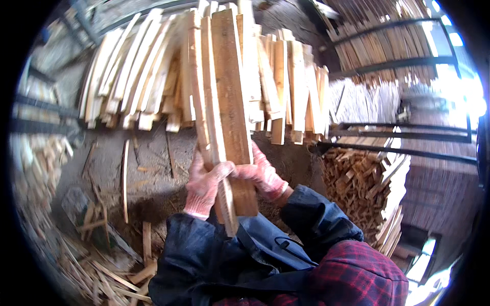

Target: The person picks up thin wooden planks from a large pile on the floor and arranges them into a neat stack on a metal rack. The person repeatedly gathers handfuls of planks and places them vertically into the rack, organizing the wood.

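Both hands, in pale red knit gloves, grip a bundle of wooden boards near its lower end, in front of my body. My left hand [204, 183] is closed round the left side, where narrow strips [211, 102] stand on edge. My right hand [263, 173] closes on the right side of a wider brown board [230, 92]. The thumbs come close together across the front of the bundle. The boards' far ends reach over a row of pale boards [135, 71]; whether they touch it I cannot tell. Fingers behind the bundle are hidden.
More pale boards [301, 92] lie in the row to the right. A tall stack of wood pieces [357, 188] stands at the right, near dark metal bars [408, 135]. Loose strips [125, 178] and offcuts [112, 278] litter the ground at the left.
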Available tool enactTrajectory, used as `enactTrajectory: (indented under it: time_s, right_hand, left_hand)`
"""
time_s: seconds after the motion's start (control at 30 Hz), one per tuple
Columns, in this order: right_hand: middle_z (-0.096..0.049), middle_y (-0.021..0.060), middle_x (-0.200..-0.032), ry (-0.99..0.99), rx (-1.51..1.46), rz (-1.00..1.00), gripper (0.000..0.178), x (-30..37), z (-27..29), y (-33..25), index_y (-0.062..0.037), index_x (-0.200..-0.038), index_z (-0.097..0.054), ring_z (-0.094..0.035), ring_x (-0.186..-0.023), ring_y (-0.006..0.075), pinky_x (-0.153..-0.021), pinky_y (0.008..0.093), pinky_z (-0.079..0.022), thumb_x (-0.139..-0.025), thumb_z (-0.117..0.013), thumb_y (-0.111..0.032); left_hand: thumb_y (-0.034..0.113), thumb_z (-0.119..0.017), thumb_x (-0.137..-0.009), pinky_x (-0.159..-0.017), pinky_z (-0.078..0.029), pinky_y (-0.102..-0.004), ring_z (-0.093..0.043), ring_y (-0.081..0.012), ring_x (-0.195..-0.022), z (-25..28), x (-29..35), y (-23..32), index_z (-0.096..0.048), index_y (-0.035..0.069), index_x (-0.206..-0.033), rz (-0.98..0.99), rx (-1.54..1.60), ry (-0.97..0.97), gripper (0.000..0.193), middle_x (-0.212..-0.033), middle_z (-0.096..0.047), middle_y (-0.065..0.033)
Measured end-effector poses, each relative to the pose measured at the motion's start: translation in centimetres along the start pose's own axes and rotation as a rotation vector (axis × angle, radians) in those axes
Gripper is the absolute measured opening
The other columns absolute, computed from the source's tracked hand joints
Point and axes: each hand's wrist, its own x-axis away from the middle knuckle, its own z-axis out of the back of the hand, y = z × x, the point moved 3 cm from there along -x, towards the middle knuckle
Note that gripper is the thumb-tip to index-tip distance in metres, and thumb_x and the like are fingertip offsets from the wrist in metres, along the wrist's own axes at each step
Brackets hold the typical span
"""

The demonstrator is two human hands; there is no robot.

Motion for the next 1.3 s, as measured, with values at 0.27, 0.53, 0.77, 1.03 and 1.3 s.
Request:
enactTrajectory:
  time_s: [0.27, 0.53, 0.77, 1.03, 1.3]
  right_hand:
    - [-0.059, 0.0173, -0.118, 0.282, 0.310, 0.097, 0.055, -7.4, 16.2, -13.6, 0.0031, -0.134, -0.043, -0.059, -0.106, 0.0250, -0.090, 0.0351, -0.050, -0.086, -0.062, -0.015]
    - [-0.048, 0.0169, -0.136, 0.363, 1.298, 0.339, 0.061, -13.7, 8.8, -2.0, 0.0012, -0.135, -0.047, -0.045, -0.126, 0.0292, -0.106, 0.0376, -0.035, -0.083, -0.071, -0.022]
    - [-0.053, 0.0179, -0.133, -0.759, 1.715, 0.234, 0.057, -10.3, -11.8, 20.7, -0.0008, -0.128, -0.053, -0.052, -0.120, 0.0344, -0.101, 0.0405, -0.042, -0.080, -0.074, -0.024]
    - [-0.064, 0.0204, -0.116, -1.393, 1.817, -0.001, 0.056, 2.6, -27.4, 50.2, -0.0030, -0.122, -0.059, -0.060, -0.110, 0.0349, -0.095, 0.0398, -0.046, -0.081, -0.070, -0.039]
    - [-0.065, 0.0131, -0.116, -1.727, 1.670, -0.381, 0.045, 25.9, -37.9, 69.0, -0.0032, -0.118, -0.062, -0.060, -0.109, 0.0240, -0.095, 0.0334, -0.045, -0.082, -0.073, -0.028]
  left_hand:
    - [0.031, -0.070, -0.082, -0.112, -0.030, -0.0387, -0.038, -0.0328, -0.133, -13.7, -17.7, -2.7, -0.020, -0.004, -0.147, -0.074, -0.503, -0.229, 0.089, -0.145, -0.036, -0.0237]
    - [0.039, -0.073, -0.080, -0.094, -0.047, -0.0368, -0.059, -0.0305, -0.111, 7.3, -4.5, -6.3, -0.051, -0.001, -0.129, 0.115, -0.656, 0.219, 0.066, -0.120, -0.060, -0.0208]
    - [0.036, -0.069, -0.080, -0.082, -0.048, -0.0420, -0.061, -0.0392, -0.094, 22.3, 18.6, -14.3, -0.064, 0.000, -0.099, 0.256, -0.196, 0.956, 0.041, -0.094, -0.065, -0.0216]
    - [0.035, -0.068, -0.077, -0.070, -0.048, -0.0357, -0.063, -0.0260, -0.072, 36.3, 51.1, -26.9, -0.069, 0.004, -0.093, 0.108, 0.332, 1.677, 0.035, -0.076, -0.066, -0.0148]
    - [0.037, -0.075, -0.077, -0.100, -0.043, -0.0433, -0.051, -0.0391, -0.120, 46.9, 83.9, -35.8, -0.036, -0.005, -0.137, 0.300, 0.449, 2.404, 0.084, -0.126, -0.052, -0.0298]
